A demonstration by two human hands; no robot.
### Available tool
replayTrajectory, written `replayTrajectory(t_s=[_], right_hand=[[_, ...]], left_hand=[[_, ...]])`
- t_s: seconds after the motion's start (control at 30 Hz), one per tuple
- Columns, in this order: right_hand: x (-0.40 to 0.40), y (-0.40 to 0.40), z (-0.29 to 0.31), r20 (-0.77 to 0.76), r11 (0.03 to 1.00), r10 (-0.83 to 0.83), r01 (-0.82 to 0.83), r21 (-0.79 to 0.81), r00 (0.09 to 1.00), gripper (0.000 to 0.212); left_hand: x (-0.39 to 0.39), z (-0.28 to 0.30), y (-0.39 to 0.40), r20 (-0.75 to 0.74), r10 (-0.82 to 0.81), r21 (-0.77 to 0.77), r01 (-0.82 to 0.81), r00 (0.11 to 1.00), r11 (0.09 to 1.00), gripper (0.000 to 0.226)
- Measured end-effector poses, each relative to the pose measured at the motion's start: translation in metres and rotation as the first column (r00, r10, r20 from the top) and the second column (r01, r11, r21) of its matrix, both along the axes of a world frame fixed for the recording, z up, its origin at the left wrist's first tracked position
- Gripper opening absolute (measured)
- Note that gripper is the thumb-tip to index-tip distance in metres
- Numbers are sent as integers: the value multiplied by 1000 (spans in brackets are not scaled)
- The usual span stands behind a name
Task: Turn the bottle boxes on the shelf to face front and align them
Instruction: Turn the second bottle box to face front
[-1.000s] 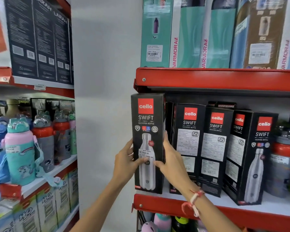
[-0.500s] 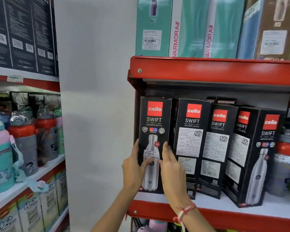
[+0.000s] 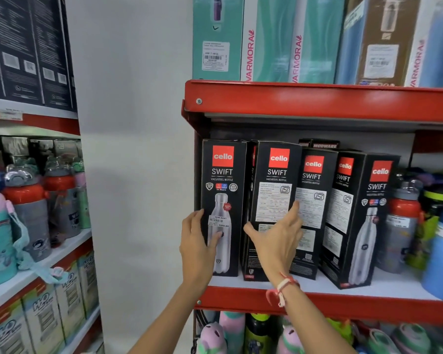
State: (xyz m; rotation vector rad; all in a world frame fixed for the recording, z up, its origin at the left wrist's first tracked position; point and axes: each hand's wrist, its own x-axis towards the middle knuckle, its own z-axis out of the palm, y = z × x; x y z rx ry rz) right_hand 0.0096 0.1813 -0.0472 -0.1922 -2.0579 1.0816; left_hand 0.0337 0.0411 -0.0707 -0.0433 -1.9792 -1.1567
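Several black Cello Swift bottle boxes stand in a row on the red-edged shelf (image 3: 343, 302). The leftmost box (image 3: 223, 198) faces front, showing its bottle picture. My left hand (image 3: 196, 241) grips its left edge, thumb on the front. The second box (image 3: 276, 180) shows its printed label side. My right hand (image 3: 276, 238) spans it, thumb at its left edge and fingertips at its right edge. The third box (image 3: 313, 180) and fourth box (image 3: 343, 200) also show label sides and stand slanted. The fifth box (image 3: 374, 226) is turned at an angle, with its picture face visible.
Loose red-capped and blue bottles (image 3: 404, 221) crowd the shelf right of the boxes. Teal and brown cartons (image 3: 266, 34) fill the shelf above. A white wall pillar (image 3: 138, 149) separates a left rack of children's bottles (image 3: 31, 200). More bottles (image 3: 230, 333) sit on the shelf below.
The leftmost box went from held out in front of the shelf to standing at its left end, facing front. My right hand left it and moved right onto the second box.
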Motion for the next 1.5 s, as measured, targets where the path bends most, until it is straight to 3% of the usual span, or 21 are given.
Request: replayTrajectory(t_s=[0.07, 0.17, 0.4, 0.53, 0.6, 0.77, 0.93, 1.03, 1.23, 1.5], right_hand=[[7, 7, -1, -24, 999, 41, -41, -11, 999, 121], [27, 24, -5, -87, 992, 128, -129, 3, 988, 121], [67, 74, 10, -181, 945, 325, -328, 14, 928, 118], [76, 106, 16, -111, 850, 518, -525, -37, 848, 119], [73, 120, 21, -56, 753, 654, -656, -42, 754, 115], [50, 131, 46, 126, 555, 826, -832, -14, 549, 92], [30, 119, 56, 132, 536, 834, -844, 37, 536, 83], [9, 113, 51, 96, 576, 810, -816, 52, 579, 86], [-12, 104, 26, 47, 689, 722, -723, 43, 690, 71], [-25, 94, 17, -42, 853, 520, -515, 88, 853, 75]], left_hand=[[8, 4, 9, -43, -13, 1, 13, 999, 1000, 55], [16, 14, 24, -26, -158, 28, 158, 987, 987, 50], [29, 39, 53, 145, -441, 97, 431, 886, 897, 66], [37, 49, 55, 222, -654, 104, 649, 723, 753, 54], [39, 51, 55, 203, -669, 98, 665, 715, 740, 53], [39, 46, 67, 83, -511, 25, 511, 856, 859, 69], [22, 43, 73, 79, -414, 14, 414, 907, 910, 72], [10, 44, 81, 94, -349, 4, 350, 932, 937, 79], [-14, 32, 92, 100, -86, -44, 91, 991, 995, 75], [-22, 39, 99, 196, 207, -280, -147, 959, 949, 78]])
